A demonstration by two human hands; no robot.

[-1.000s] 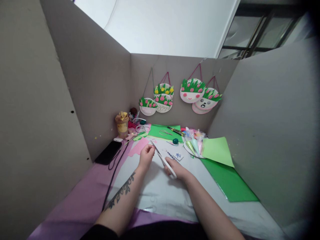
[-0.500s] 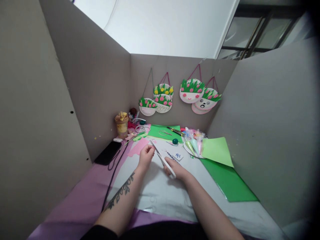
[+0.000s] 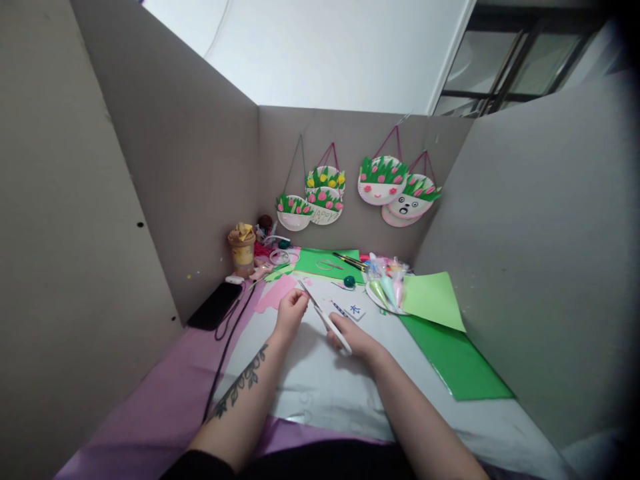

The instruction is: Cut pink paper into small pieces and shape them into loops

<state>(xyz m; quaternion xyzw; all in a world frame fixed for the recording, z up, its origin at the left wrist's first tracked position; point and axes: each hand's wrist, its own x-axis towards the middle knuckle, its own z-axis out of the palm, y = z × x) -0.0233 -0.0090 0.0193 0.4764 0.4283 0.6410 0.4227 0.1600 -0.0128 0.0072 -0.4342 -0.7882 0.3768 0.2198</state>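
Your right hand [image 3: 354,337] grips white scissors [image 3: 325,319], long blades pointing forward and left, your left hand [image 3: 293,312] closed, anything inside hidden, hanging plate [image 3: 327,215] saying "HAPPY".

The head view has turned slightly rightward and down. Beyond the left hand [image 3: 291,313], the cup [image 3: 243,257] appears marginally farther left in view. Ahead of the right hand [image 3: 353,336], the hanging plates [image 3: 379,193] appear marginally farther left and higher.
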